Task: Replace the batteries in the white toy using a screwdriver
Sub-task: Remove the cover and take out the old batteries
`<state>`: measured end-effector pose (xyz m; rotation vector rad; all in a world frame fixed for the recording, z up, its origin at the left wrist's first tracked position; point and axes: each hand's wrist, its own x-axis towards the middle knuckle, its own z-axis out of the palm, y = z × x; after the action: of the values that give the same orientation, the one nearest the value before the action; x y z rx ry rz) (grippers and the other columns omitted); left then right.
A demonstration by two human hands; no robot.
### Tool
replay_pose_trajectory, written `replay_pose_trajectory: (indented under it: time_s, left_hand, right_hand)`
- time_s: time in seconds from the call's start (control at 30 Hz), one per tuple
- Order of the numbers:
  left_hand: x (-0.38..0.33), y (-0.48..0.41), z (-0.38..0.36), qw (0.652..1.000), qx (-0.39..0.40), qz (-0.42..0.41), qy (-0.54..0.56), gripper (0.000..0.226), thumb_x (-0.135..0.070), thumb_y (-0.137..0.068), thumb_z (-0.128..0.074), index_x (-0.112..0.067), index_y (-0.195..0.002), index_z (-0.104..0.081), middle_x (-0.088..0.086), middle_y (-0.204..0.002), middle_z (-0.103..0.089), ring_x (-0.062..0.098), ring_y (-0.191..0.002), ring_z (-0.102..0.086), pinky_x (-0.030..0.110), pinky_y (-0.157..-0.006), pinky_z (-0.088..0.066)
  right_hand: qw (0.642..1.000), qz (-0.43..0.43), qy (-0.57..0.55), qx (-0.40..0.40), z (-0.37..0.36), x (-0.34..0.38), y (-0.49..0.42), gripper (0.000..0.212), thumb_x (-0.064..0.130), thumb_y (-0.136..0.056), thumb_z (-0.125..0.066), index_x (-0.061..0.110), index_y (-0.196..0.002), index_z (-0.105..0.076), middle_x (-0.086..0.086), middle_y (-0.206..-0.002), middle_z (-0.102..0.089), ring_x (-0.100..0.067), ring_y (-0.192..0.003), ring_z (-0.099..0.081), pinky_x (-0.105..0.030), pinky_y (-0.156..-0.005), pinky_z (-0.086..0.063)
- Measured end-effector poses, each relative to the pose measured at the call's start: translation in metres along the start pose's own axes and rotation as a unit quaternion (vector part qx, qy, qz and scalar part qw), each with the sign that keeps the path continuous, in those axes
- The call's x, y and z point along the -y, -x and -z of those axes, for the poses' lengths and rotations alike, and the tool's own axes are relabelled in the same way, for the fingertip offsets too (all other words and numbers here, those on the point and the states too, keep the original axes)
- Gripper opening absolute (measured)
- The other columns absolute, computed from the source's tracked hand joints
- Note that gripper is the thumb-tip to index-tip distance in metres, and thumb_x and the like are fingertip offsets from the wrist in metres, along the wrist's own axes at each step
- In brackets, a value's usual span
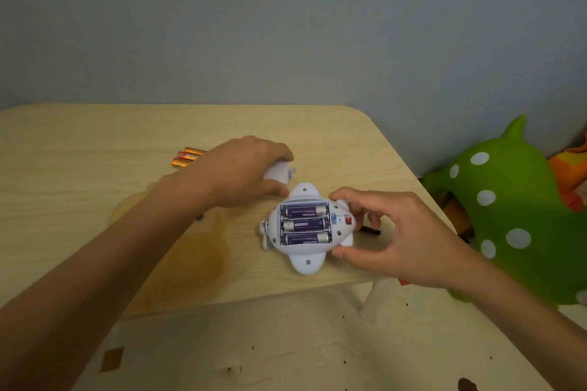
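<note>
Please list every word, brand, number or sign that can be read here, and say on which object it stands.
Nothing can be read with certainty.
Purple batteries in the white toy: pale print on the labels, too small and blurred.
Orange batteries on the table: print on the labels, blurred.
Red switch on the toy: no mark legible.

A pale wood-grain bench (95, 136) fills the frame's middle, carrying an upturned white plastic toy (305, 228) at centre and orange cylindrical batteries (187, 157) upper left.
</note>
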<state>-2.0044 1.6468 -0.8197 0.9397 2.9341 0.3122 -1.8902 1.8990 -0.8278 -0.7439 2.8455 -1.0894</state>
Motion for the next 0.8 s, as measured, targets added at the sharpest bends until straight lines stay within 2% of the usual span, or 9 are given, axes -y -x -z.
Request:
replay_pose_trajectory:
  time_s: [0.17,0.27,0.37,0.4,0.47,0.53,0.6,0.67,0.8]
  left_hand:
    - [0.002,-0.002,-0.009,0.999,0.037,0.001,-0.009,0.058,-0.047,-0.092,-0.07,-0.031,-0.145,-0.051,-0.006,-0.144,-0.059,0.018,-0.126,-0.054,0.038,-0.103,-0.047]
    - [0.004,0.007,0.001,1.0,0.007,-0.007,-0.003,0.055,-0.044,-0.093,-0.071,-0.033,-0.143,-0.053,-0.009,-0.145,-0.057,0.017,-0.131,-0.053,0.038,-0.107,-0.044]
    - [-0.005,0.027,0.024,0.993,-0.073,-0.081,0.039,0.036,-0.04,-0.099,-0.062,-0.036,-0.134,-0.059,-0.013,-0.133,-0.062,0.01,-0.123,-0.058,0.036,-0.104,-0.047]
    - [-0.013,0.035,0.03,0.988,-0.078,-0.115,0.07,0.035,-0.044,-0.097,-0.06,-0.038,-0.132,-0.06,-0.016,-0.129,-0.061,0.006,-0.119,-0.058,0.033,-0.101,-0.048]
    - [-0.032,0.051,0.035,0.983,-0.032,-0.157,0.089,0.037,-0.059,-0.091,-0.06,-0.046,-0.126,-0.057,-0.022,-0.127,-0.053,0.001,-0.116,-0.053,0.026,-0.096,-0.046]
    - [-0.043,0.059,0.027,0.985,0.008,-0.166,0.037,0.044,-0.073,-0.083,-0.057,-0.051,-0.121,-0.054,-0.023,-0.126,-0.045,0.002,-0.111,-0.049,0.026,-0.091,-0.046]
    - [-0.044,0.059,0.02,0.987,0.019,-0.159,-0.014,0.05,-0.079,-0.08,-0.053,-0.051,-0.122,-0.052,-0.02,-0.126,-0.04,0.005,-0.106,-0.048,0.029,-0.086,-0.048]
    - [-0.043,0.058,0.019,0.988,0.024,-0.15,-0.022,0.053,-0.08,-0.079,-0.051,-0.052,-0.124,-0.051,-0.019,-0.127,-0.038,0.006,-0.105,-0.049,0.03,-0.082,-0.05]
    - [-0.043,0.056,0.017,0.985,0.026,-0.167,-0.022,0.055,-0.082,-0.079,-0.052,-0.052,-0.125,-0.05,-0.02,-0.128,-0.037,0.005,-0.102,-0.05,0.026,-0.078,-0.048]
  right_hand:
    - [1.0,-0.003,0.003,0.004,0.002,-0.001,0.001,0.031,0.024,-0.086,-0.086,0.027,-0.114,-0.074,0.008,-0.093,-0.074,-0.012,-0.082,-0.057,-0.032,-0.071,-0.048]
    - [1.0,-0.002,0.001,0.002,0.002,0.001,0.0,0.029,0.023,-0.085,-0.086,0.025,-0.112,-0.075,0.01,-0.092,-0.072,-0.008,-0.081,-0.056,-0.031,-0.07,-0.048]
    - [1.0,-0.001,0.002,0.006,0.002,0.001,-0.002,0.029,0.022,-0.085,-0.086,0.025,-0.111,-0.074,0.01,-0.091,-0.072,-0.006,-0.08,-0.055,-0.025,-0.069,-0.046]
    - [1.0,0.001,0.002,0.007,0.002,0.001,-0.002,0.029,0.021,-0.085,-0.086,0.026,-0.111,-0.074,0.011,-0.09,-0.071,-0.005,-0.079,-0.055,-0.021,-0.068,-0.045]
    - [1.0,0.005,-0.001,0.011,0.002,0.001,-0.002,0.029,0.02,-0.085,-0.087,0.028,-0.11,-0.074,0.013,-0.088,-0.07,-0.006,-0.08,-0.056,-0.014,-0.069,-0.042]
    - [1.0,0.008,-0.003,0.018,0.002,0.0,-0.002,0.028,0.02,-0.086,-0.087,0.029,-0.109,-0.074,0.009,-0.091,-0.072,-0.011,-0.082,-0.058,-0.017,-0.07,-0.043]
    - [1.0,0.005,-0.004,0.029,0.003,-0.002,-0.002,0.029,0.022,-0.087,-0.085,0.027,-0.112,-0.073,0.003,-0.095,-0.073,-0.018,-0.086,-0.059,-0.028,-0.071,-0.047]
    - [0.999,0.004,-0.005,0.037,0.003,-0.003,-0.002,0.032,0.025,-0.088,-0.085,0.027,-0.118,-0.072,0.001,-0.1,-0.075,-0.021,-0.089,-0.06,-0.037,-0.073,-0.049]
    - [0.999,0.002,-0.008,0.044,0.004,-0.006,0.001,0.037,0.028,-0.088,-0.085,0.03,-0.122,-0.072,0.001,-0.103,-0.076,-0.022,-0.093,-0.062,-0.042,-0.077,-0.05]
